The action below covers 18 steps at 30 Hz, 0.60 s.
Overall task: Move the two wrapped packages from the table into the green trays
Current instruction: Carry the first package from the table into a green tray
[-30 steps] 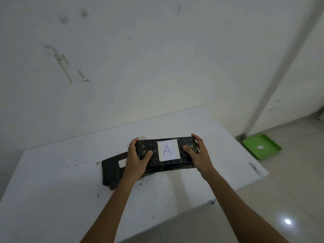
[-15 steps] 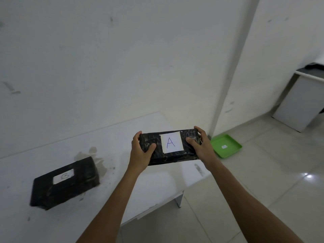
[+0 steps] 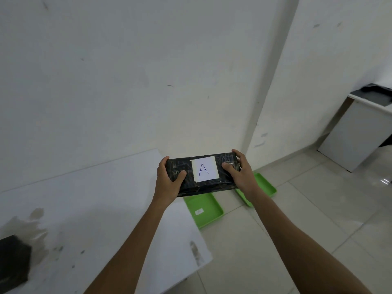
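Package A (image 3: 203, 174) is clasped at both ends by the left hand (image 3: 168, 183) and right hand (image 3: 240, 177), above empty green trays (image 3: 204, 211); second package (image 3: 12, 259) waits on worktop (image 3: 95, 198) far left.

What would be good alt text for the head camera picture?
Two hands, left hand and right hand, hold a black wrapped package labelled A in the air above two green trays on the floor. A second black package lies on the white table at left.

Package A (image 3: 202, 173) — between both hands
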Available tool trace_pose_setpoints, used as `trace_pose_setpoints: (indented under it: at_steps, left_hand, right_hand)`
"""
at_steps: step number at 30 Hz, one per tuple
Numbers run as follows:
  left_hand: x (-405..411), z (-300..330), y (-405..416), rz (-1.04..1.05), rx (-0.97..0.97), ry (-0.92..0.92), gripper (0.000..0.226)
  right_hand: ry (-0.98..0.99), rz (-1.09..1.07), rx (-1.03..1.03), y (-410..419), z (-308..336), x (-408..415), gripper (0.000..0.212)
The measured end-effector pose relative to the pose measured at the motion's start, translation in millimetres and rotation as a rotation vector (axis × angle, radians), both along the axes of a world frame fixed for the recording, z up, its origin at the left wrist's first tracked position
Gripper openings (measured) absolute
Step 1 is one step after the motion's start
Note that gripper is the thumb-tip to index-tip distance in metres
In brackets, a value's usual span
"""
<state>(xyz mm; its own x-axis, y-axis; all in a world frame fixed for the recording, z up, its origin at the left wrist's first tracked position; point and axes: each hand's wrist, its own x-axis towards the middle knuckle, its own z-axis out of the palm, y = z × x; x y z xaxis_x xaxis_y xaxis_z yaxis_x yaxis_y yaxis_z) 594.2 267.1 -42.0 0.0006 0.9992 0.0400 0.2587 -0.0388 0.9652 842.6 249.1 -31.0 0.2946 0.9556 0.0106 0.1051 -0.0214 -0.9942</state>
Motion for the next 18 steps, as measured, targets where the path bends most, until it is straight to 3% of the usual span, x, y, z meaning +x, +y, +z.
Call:
trace_pose_setpoints:
  at_steps: [9,18]
  left_hand:
    - [74,-4,88,0.057,-0.014,0.034,0.076]
    - [155,-57,179,0.252,-0.118,0.075,0.076]
  right_hand:
    - [-0.007,0.085,-0.021,108,-10,79,0.064]
    - [-0.048,0.262,-0.109,243,-77,152,0.065]
